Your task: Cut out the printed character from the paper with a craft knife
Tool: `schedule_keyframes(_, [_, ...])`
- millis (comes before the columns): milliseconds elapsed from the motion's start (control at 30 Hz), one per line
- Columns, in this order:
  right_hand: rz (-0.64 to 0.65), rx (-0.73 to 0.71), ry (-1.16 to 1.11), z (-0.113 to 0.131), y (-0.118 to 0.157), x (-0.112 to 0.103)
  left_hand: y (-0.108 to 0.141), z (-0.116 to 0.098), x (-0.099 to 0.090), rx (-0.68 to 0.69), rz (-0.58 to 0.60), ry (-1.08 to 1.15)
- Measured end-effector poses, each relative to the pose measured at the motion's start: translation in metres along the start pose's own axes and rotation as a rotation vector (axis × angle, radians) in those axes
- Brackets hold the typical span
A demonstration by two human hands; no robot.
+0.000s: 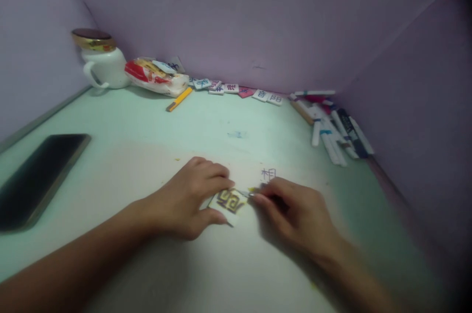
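My left hand (188,197) presses down on a small paper square (229,202) bearing a yellow and dark drawn character, thumb and fingers pinching its left edge. My right hand (295,210) is closed around a thin pen-like tool (251,193) whose tip touches the square's right edge; most of the tool is hidden in the fist. Both rest on a white paper sheet (147,170) lying on the pale green table (221,121). A blue handwritten character (268,174) sits on the sheet just beyond my right hand.
A dark phone (39,178) lies at the left. At the back stand a white lidded mug (101,60), a snack bag (157,77), a yellow pencil (179,99) and a row of character tiles (236,89). Several markers (337,128) lie at the right. Purple walls enclose the table.
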State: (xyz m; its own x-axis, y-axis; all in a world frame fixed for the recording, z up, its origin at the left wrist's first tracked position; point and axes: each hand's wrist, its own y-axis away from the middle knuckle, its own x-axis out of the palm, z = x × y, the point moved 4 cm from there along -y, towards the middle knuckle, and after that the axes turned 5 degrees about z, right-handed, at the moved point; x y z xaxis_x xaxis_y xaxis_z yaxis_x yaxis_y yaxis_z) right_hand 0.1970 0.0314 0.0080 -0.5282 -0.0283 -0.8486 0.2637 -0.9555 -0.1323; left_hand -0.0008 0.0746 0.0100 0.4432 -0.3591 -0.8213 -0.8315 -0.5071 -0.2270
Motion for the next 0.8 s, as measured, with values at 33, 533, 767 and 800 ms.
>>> schedule_keyframes(33, [-0.032,0.014,0.009,0.000,0.000,0.000,0.000,0.000,0.000,0.000,0.000,0.000])
schedule_keyframes(533, [-0.088,0.022,0.141,0.010,-0.002,0.003,-0.001,0.001,0.001,-0.022,-0.001,-0.010])
schedule_keyframes(767, [-0.031,-0.005,0.067,0.004,-0.004,0.001,0.000,0.001,0.001,-0.022,-0.005,-0.002])
schedule_keyframes(800, [-0.031,-0.005,0.062,0.004,-0.004,0.001,0.000,0.001,0.000,-0.021,-0.003,0.000])
